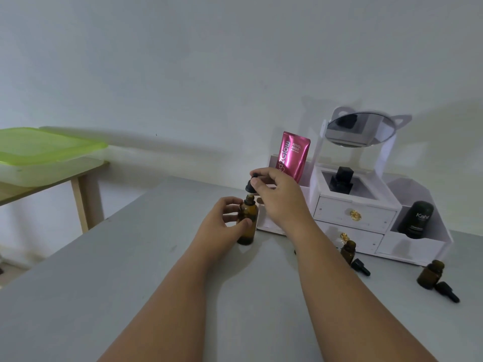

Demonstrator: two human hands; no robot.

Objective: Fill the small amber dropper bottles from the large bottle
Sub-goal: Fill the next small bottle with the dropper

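Pale wall behind, the grey bench (pixel 130 283) is carrying everything. We are wrapping our left grip (pixel 222 223) round the large amber bottle (pixel 247 235), which is standing upright. Our right grip (pixel 277 197) is pinching the dropper cap (pixel 248 188) directly above the neck, in line with the bottle's long axis. Both small bottles, one nearer (pixel 349 250) and one further right (pixel 430 274), are standing open on the right grip's side, so we are judging that the dropper travels rightward.
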